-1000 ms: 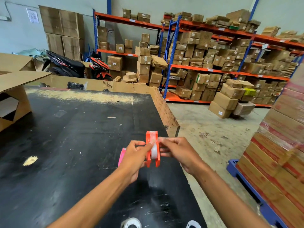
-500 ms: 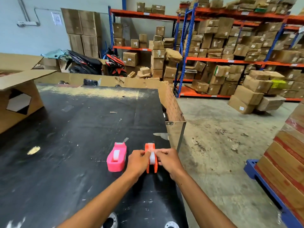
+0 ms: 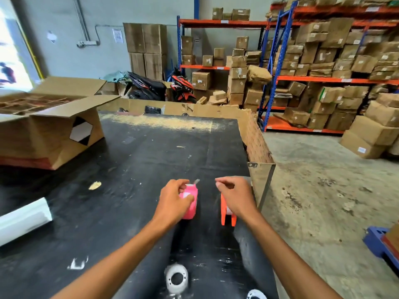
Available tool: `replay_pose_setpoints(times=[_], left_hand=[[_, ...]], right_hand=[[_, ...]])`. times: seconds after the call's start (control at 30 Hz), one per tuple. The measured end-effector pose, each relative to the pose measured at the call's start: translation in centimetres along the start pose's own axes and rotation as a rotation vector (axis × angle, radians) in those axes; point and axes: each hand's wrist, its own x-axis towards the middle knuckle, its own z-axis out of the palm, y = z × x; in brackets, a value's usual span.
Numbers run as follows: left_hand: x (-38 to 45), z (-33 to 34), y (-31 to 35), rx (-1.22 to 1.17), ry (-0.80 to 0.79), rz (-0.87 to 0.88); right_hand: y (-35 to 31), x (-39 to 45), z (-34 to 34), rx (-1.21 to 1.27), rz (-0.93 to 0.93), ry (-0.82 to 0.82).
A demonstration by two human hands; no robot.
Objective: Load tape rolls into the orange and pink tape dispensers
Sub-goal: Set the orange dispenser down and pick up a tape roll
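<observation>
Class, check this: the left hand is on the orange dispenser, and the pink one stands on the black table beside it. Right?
Not quite. The head view shows the left hand on the pink dispenser; the orange dispenser stands on the black table beside it.

two bare forearms entered from the bottom of the frame, no sleeves showing. the left hand [image 3: 172,201] and the right hand [image 3: 236,196] wore no gloves, rings or watch; fingers were slim, nails short.
</observation>
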Motion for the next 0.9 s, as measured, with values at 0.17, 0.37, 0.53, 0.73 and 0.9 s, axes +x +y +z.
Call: replay_pose_setpoints(times=[0.17, 0.37, 0.53, 0.73, 0.9], left_hand=[[0.8, -2.2, -3.2, 0.185, -0.315, 0.009], [2.3, -2.4, -6.2, 0.238, -0.380, 0.248], [2.4, -2.1, -6.7, 0.245, -0.344, 0.288], [2.5, -2.5, -7.1, 0.305, -0.380, 0.268], [0.7, -4.0, -3.5, -0.249, -0.306, 0.201]], right_hand=[[-2.4, 0.6, 5.1, -0.363, 0.003, -0.390], [-4.6, 1.6, 7.7, -0.715, 0.168, -0.413], [-5.5, -0.4, 8.6, -0.951, -0.084, -0.256], [-5.2, -3.2, 6.1, -0.485, -0.019, 0.070], [-5.5, -5.9, 3.8, -0.397, -0.030, 0.150]])
